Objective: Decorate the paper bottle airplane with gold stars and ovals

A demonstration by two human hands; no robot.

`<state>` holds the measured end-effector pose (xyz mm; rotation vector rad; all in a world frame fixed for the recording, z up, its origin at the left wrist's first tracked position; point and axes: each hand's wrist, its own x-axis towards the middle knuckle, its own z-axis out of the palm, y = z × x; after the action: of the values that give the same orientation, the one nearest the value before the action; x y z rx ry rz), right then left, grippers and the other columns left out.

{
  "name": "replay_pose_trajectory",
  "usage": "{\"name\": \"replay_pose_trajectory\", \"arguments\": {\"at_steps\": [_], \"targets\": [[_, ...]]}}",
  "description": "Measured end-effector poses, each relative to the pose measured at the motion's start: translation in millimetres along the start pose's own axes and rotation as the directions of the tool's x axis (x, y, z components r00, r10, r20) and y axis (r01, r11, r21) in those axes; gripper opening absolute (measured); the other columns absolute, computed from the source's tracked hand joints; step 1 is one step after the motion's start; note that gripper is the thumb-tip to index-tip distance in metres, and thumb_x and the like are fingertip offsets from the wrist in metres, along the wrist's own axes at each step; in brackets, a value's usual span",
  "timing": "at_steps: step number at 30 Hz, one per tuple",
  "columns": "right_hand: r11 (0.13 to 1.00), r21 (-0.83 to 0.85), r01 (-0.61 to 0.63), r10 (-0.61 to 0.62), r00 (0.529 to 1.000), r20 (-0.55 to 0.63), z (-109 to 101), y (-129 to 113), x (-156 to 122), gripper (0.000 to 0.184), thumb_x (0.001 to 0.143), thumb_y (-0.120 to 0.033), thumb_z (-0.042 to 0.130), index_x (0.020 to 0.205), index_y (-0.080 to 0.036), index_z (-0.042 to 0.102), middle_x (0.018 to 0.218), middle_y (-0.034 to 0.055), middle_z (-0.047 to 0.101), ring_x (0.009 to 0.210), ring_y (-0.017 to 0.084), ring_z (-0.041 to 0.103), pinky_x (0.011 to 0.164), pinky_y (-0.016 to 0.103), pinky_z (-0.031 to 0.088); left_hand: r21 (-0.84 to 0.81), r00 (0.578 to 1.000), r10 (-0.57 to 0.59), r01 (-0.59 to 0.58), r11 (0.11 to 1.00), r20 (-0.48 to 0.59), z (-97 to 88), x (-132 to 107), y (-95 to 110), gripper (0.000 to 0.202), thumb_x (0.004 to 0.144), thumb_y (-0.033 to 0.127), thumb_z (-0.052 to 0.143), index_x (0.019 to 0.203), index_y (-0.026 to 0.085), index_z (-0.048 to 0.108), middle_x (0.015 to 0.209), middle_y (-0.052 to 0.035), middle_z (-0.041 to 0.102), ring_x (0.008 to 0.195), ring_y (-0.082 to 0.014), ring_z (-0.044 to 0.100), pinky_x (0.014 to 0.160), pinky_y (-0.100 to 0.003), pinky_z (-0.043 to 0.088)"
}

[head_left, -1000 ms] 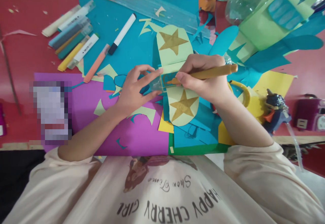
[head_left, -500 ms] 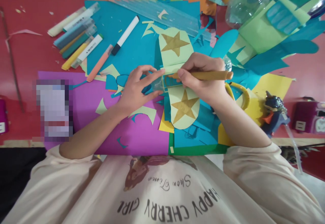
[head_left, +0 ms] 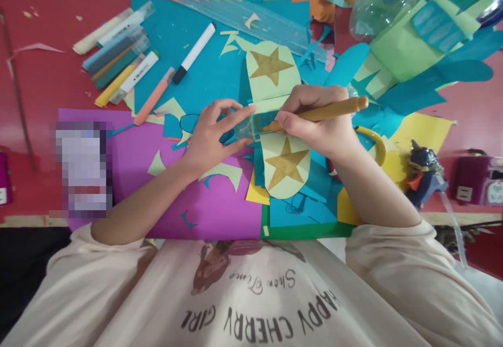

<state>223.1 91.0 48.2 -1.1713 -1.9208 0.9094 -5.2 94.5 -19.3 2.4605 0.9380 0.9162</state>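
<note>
A mustard-brown marker (head_left: 334, 109) is gripped in my right hand (head_left: 320, 121), its tip on a blue strip with brown lines (head_left: 267, 120). Above and below that strip lie two pale-green rounded paper flaps, the upper flap (head_left: 257, 87) and the lower flap (head_left: 269, 153), each with a brown star. My left hand (head_left: 214, 134) steadies the left end of the piece, its thumb and index finger on either side of a clear plastic part (head_left: 244, 129). How far that part runs under the fingers is hidden.
Several markers (head_left: 118, 53) lie at the upper left, with a white marker (head_left: 196, 51) apart. A phone (head_left: 84, 169) rests on purple paper (head_left: 212, 210). Paper scraps surround the hands. A glue gun (head_left: 426, 171), yellow-handled scissors (head_left: 373, 140) and a clear bottle (head_left: 381, 9) are at right.
The marker's back end has tilted up and away, and its tip has moved slightly lower on the strip. My right hand has shifted a little toward me; my left hand stays put.
</note>
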Motion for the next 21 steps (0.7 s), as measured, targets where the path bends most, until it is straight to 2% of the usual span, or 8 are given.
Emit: {"name": "replay_pose_trajectory", "arguments": {"at_steps": [4,9,16,21], "targets": [[1.0,-0.001,-0.001,0.001,1.0,-0.032,0.3,2.2,0.6,0.033,0.084,-0.039,0.062,0.06,-0.021,0.048,0.056,-0.0019,0.05,0.052,0.01,0.044,0.05,0.027,0.04,0.005,0.999,-0.036,0.036,0.999,0.025,-0.5,0.0,0.7,0.049,0.096,0.054,0.051,0.138,0.029,0.049,0.122,-0.0071,0.054,0.109,-0.0209,0.057,0.097,-0.039,0.049],[0.999,-0.022,0.023,-0.023,1.0,-0.003,0.8,4.0,-0.2,0.03,0.085,-0.034,0.062,0.061,-0.021,0.049,0.056,-0.0019,0.05,0.053,0.01,0.045,0.051,0.028,0.04,0.005,1.0,-0.002,0.002,1.0,0.011,0.1,0.1,-0.1,0.051,0.095,0.056,0.052,0.138,0.03,0.049,0.121,-0.0068,0.054,0.107,-0.0202,0.057,0.097,-0.038,0.049],[1.0,-0.007,0.021,-0.021,0.999,0.042,-1.4,1.6,1.1,0.027,0.082,-0.024,0.062,0.058,-0.02,0.05,0.055,-0.0024,0.052,0.051,0.009,0.045,0.049,0.027,0.039,0.025,0.998,-0.046,0.045,0.999,0.043,-1.0,-0.2,1.2,0.051,0.095,0.056,0.051,0.138,0.028,0.05,0.122,-0.0077,0.054,0.111,-0.0222,0.057,0.098,-0.039,0.049],[1.0,-0.006,0.016,-0.016,1.0,0.025,-0.6,-0.5,1.2,0.028,0.082,-0.027,0.063,0.058,-0.021,0.05,0.053,-0.0027,0.051,0.05,0.009,0.045,0.048,0.027,0.039,0.011,0.998,-0.047,0.046,0.999,0.048,-0.8,-0.3,1.1,0.05,0.095,0.056,0.051,0.139,0.031,0.049,0.122,-0.007,0.054,0.11,-0.0219,0.057,0.097,-0.04,0.048]]}}
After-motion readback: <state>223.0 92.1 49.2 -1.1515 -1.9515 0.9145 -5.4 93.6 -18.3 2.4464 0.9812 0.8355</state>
